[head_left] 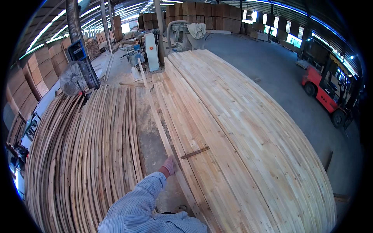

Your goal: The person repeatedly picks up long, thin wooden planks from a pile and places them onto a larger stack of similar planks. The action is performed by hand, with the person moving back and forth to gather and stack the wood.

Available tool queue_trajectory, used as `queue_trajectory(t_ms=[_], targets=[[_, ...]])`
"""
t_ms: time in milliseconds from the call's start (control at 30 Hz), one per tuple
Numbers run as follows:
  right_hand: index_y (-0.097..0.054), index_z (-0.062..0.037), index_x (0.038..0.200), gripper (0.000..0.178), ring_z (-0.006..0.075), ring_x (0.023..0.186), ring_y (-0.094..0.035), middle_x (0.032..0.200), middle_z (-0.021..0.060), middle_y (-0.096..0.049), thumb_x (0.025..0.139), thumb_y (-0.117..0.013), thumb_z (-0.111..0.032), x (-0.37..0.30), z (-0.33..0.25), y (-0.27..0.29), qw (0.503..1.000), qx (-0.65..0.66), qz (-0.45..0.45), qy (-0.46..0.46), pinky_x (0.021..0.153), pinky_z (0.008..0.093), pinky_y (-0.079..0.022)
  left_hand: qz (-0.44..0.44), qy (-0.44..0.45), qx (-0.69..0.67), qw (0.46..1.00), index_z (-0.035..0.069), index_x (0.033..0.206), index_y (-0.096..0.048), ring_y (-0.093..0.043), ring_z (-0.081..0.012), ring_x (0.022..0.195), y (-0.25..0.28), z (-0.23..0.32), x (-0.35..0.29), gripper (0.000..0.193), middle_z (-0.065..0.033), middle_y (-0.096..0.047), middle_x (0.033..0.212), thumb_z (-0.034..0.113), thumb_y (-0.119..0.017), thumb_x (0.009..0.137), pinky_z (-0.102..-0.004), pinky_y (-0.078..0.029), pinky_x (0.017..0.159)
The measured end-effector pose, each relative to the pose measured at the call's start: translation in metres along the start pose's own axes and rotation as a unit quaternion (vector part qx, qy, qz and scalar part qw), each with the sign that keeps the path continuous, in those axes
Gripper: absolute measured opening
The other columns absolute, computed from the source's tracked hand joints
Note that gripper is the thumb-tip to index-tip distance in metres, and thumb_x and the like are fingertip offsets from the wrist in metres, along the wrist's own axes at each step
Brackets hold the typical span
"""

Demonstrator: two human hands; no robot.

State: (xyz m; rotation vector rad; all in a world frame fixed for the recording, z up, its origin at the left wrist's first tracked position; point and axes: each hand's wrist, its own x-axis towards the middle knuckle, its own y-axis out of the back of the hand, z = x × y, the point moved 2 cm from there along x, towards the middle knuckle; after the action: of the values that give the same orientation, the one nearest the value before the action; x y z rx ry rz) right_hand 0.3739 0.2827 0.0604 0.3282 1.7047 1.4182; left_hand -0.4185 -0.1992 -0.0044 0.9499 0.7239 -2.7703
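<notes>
My left hand (168,165), which looks gloved, reaches forward from a striped sleeve and closes on the left edge of a long, narrow wooden board (160,126). The board runs from near my body toward the machine ahead, along the left side of a stack of pale jointed planks (248,128). The fingers are partly hidden by the board's edge. A short dark wood strip (195,152) lies across the lower part of the stack, to the right of my hand. My right hand does not show.
Many rough boards (93,147) lie lengthwise on the left. Ahead stands a machine with a pale cabinet (152,52), sawdust (142,103) on the floor before it. A fan (73,79) stands by a post at left. A red forklift (325,95) stands at right.
</notes>
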Motion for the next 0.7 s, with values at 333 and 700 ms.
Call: queue_trajectory(t_ms=[333,700], targets=[[-0.05,-0.0091,0.141,0.07,0.039,0.12,-0.057,0.133,0.0219,-0.057,0.09,-0.058,-0.055,0.04,-0.287,0.09,0.981,0.034,-0.141,0.126,0.101,0.0533,-0.044,-0.023,0.194,-0.07,0.978,0.014,0.121,-0.062,-0.064,-0.0313,0.111,0.064,-0.059,-0.045,0.049,-0.0073,-0.068,0.118,0.055,-0.044,0.099,-0.0515,-0.047,0.098],[-0.06,-0.0008,0.125,0.058,0.0396,0.105,-0.064,0.114,0.0186,-0.068,0.078,-0.073,-0.03,0.053,-0.451,0.099,0.933,0.165,-0.095,0.304,0.09,0.0479,-0.051,-0.333,0.42,-0.063,0.842,0.014,0.117,-0.062,-0.066,-0.0246,0.097,0.064,-0.291,-0.206,0.027,-0.0105,-0.067,0.112,0.033,-0.059,0.098,-0.0418,-0.055,0.085]])
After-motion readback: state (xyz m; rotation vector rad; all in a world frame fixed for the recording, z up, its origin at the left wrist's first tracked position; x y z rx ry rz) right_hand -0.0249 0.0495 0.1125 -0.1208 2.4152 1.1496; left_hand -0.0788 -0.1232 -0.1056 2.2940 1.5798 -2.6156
